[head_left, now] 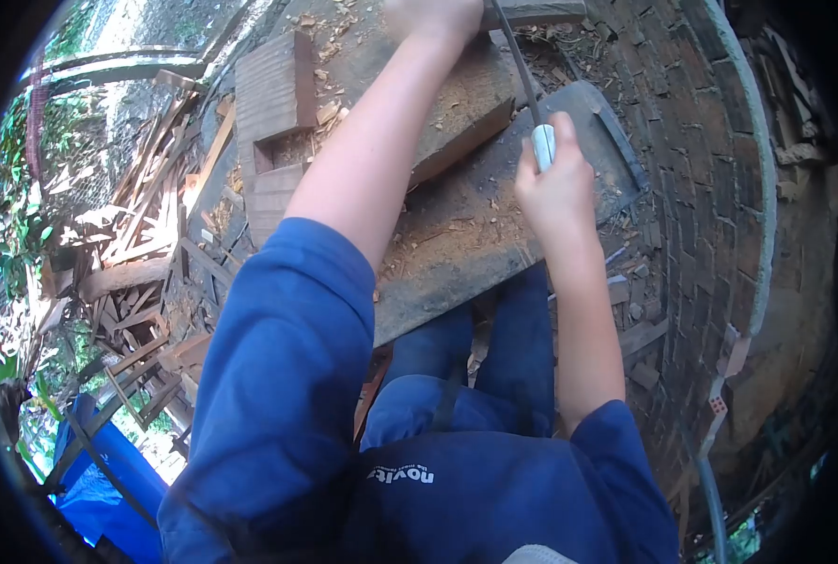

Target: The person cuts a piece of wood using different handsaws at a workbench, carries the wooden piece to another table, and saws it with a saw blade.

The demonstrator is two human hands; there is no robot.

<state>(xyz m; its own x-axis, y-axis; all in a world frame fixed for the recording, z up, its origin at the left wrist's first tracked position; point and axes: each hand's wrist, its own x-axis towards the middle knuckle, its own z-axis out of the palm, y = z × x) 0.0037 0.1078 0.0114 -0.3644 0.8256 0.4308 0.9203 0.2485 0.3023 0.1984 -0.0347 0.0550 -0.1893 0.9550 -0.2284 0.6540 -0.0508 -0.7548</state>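
My right hand [560, 174] is closed round the pale handle [544, 146] of a long, narrow dark metal tool [519, 66]. Its shaft runs up past the top edge of the view, so whether it is a file or a saw does not show. At the top, my left hand [435, 17] rests by a wooden piece [546, 11] near the tool's far part; its fingers are cut off or hidden. Below both hands lies a thick wooden block [466, 127] on a worn, dusty work board [457, 258].
To the left stands a notched timber block [273, 89]. Wood shavings lie scattered over the work surface. Farther left is a heap of scrap wood [147, 207], with a blue sheet [104, 484] below it. A brick wall [701, 169] borders the right side.
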